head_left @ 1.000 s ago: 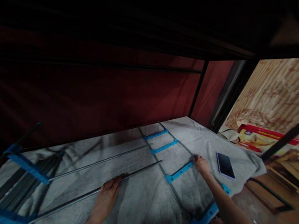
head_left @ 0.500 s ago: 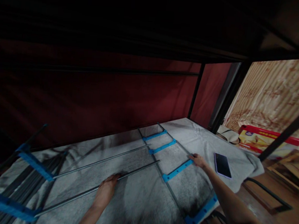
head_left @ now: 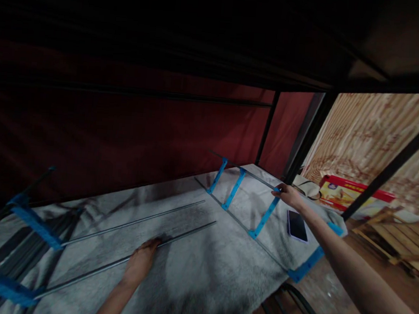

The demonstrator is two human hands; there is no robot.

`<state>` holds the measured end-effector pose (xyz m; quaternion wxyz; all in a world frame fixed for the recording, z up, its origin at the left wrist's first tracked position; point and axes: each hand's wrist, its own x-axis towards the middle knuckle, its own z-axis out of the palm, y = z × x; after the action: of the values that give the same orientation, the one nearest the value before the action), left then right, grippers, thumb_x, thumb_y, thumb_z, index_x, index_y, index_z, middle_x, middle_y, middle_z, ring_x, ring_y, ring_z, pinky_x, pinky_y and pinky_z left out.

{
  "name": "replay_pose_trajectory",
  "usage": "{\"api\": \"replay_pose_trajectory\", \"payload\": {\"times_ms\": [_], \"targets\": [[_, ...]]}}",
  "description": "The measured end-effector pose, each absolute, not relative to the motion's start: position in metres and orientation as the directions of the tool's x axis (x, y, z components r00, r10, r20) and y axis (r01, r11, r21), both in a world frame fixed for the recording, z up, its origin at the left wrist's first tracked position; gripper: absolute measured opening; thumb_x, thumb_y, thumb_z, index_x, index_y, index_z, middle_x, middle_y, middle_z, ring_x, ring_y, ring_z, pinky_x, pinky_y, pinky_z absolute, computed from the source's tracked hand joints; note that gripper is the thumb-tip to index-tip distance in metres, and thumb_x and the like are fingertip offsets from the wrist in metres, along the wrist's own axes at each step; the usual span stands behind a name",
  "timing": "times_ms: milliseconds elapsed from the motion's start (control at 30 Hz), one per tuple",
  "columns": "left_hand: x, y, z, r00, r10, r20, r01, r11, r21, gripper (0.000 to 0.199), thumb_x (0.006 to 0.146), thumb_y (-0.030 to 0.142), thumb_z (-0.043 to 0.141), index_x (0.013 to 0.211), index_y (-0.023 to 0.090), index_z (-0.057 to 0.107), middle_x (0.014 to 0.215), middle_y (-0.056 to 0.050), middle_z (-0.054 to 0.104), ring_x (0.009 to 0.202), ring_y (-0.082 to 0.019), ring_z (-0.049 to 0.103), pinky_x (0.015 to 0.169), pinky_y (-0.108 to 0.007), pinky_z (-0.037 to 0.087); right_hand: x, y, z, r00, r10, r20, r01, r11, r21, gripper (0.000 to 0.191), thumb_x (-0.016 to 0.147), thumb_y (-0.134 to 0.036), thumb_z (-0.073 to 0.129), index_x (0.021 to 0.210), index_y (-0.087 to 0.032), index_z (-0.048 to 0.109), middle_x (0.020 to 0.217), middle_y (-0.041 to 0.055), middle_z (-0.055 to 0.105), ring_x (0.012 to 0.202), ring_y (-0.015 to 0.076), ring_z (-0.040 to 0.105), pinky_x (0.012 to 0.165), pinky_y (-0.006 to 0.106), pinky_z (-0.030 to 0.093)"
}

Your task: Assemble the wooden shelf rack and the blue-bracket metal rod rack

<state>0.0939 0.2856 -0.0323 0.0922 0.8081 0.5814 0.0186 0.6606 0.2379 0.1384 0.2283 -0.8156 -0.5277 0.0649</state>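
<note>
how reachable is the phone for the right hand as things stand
Probably yes: the phone lies in plain view near the right hand, showing through a gap in the tilted blue-runged frame; but that hand would likely have to let go first.

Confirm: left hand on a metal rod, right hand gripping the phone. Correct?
No, the right hand grips the blue-runged frame; the phone lies on the gray cloth, as the head view shows. The left hand is on a metal rod, as stated.

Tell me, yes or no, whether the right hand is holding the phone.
No, the right hand grips the blue-runged frame, while the phone lies on the grey cloth.
</note>
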Motion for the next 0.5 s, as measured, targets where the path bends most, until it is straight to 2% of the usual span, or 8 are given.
{"api": "replay_pose_trajectory", "payload": {"times_ms": [133,233,333,400,500], "targets": [[0.092,0.288,-0.036,0.370,0.928,-0.041,0.916,-0.358,0.181,0.048,0.090,0.017,0.029,0.127,0.016,0.059,0.133,-0.010,0.059,0.119,-0.021,0.058,0.103,-0.035,0.044,0.628,0.206,0.175,0.340,0.895,0.288,0.922,-0.258,-0.288,0.032,0.083,-0.042,0.058,0.104,-0.019,0.064,0.089,0.0062,0.068,0.077,0.0193,0.062,0.061,0.026,0.039],[0.091,0.288,-0.036,0.402,0.915,-0.035,0.902,-0.389,0.189,0.044,0.091,0.021,0.034,0.128,0.017,0.058,0.134,-0.010,0.059,0.122,-0.021,0.056,0.107,-0.037,0.040,0.599,0.176,0.194,0.234,0.893,0.385,0.970,-0.186,-0.157,0.028,0.086,-0.041,0.055,0.106,-0.021,0.062,0.102,0.0070,0.067,0.083,0.0210,0.063,0.063,0.027,0.040],[0.091,0.282,-0.031,0.389,0.921,0.018,0.901,-0.385,0.198,0.042,0.090,0.023,0.039,0.127,0.019,0.057,0.132,-0.009,0.061,0.120,-0.023,0.057,0.107,-0.040,0.040,0.572,0.142,0.210,0.145,0.891,0.431,0.989,-0.134,-0.058,0.026,0.089,-0.041,0.052,0.106,-0.022,0.060,0.104,0.0065,0.065,0.083,0.0217,0.065,0.062,0.028,0.041],[0.094,0.273,-0.020,0.388,0.913,0.128,0.884,-0.407,0.228,0.039,0.092,0.022,0.038,0.124,0.018,0.059,0.127,-0.010,0.063,0.115,-0.023,0.059,0.103,-0.041,0.043,0.557,0.119,0.219,0.100,0.890,0.446,0.995,-0.096,-0.032,0.027,0.091,-0.043,0.049,0.106,-0.022,0.059,0.104,0.0066,0.065,0.080,0.0217,0.065,0.062,0.029,0.043],[0.107,0.248,0.017,0.406,0.796,0.449,0.798,-0.548,0.251,0.036,0.094,0.021,0.037,0.122,0.019,0.059,0.121,-0.011,0.064,0.111,-0.024,0.059,0.099,-0.043,0.046,0.539,0.086,0.227,0.061,0.895,0.442,0.997,-0.034,-0.068,0.030,0.093,-0.046,0.047,0.106,-0.021,0.058,0.100,0.0075,0.065,0.079,0.0219,0.065,0.063,0.030,0.046]]}}
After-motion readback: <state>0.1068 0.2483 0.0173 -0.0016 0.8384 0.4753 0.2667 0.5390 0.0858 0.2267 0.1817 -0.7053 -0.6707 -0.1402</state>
